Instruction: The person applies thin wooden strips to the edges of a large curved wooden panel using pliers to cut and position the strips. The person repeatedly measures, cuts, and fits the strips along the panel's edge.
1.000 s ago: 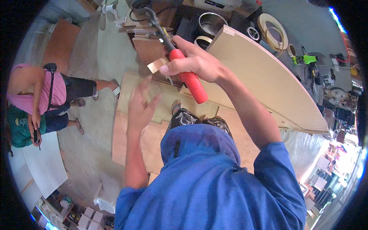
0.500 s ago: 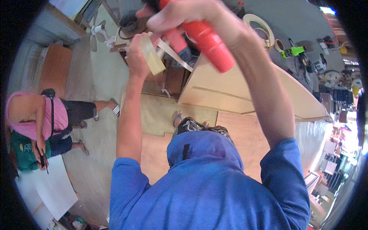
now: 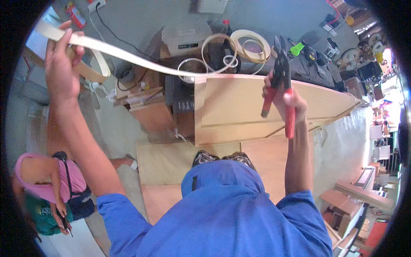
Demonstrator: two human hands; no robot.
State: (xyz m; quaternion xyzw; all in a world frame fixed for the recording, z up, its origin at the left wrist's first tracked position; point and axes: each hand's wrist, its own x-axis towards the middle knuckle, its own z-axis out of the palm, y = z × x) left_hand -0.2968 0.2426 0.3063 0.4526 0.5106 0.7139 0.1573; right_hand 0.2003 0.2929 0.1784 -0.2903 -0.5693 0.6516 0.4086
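Observation:
My left hand (image 3: 63,79), raised at the far left, is closed on a pale edge-banding strip (image 3: 124,55). The strip runs taut across to the corner of a light wooden panel (image 3: 244,100); a loose part of it curls down beside my fingers. My right hand (image 3: 296,105) is wrapped round red-handled shears (image 3: 281,70), held over the panel's right half with the dark blades pointing away from me. The blades look slightly apart and are well away from the strip.
Behind the panel lie rolls of banding (image 3: 250,43), a green-ended tool (image 3: 296,49) and a white bin (image 3: 184,40). Wood offcuts (image 3: 145,100) stand left of the panel. Two people, one in a pink top (image 3: 72,171), are at the lower left. Boards (image 3: 364,195) lie at the right.
My left hand has moved out to the left, drawing the strip into a long span. My right hand has come down and right with the shears, away from my left hand.

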